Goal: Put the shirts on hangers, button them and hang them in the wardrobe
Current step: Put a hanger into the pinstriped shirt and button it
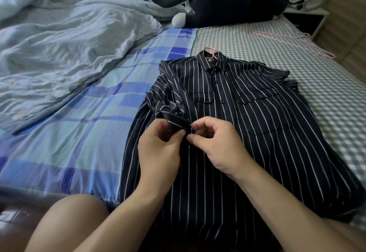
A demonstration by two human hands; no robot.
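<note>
A dark navy shirt with thin white stripes [247, 117] lies face up on the bed, collar away from me. A pink hanger [211, 53] sits inside it, its hook poking out of the collar. The upper buttons on the placket look fastened. My left hand [158, 148] pinches a fold of the shirt's front edge at mid-chest. My right hand [215, 142] pinches the placket right beside it, thumb and forefinger meeting the left hand's fingers. A bunched sleeve lies just above my left hand.
Two spare pink hangers [293, 43] lie on the checked sheet at the far right. A rumpled pale blue duvet [59, 43] covers the left of the bed. A dark plush cat [227, 2] lies at the head. My bare knee [65, 224] is at the bottom left.
</note>
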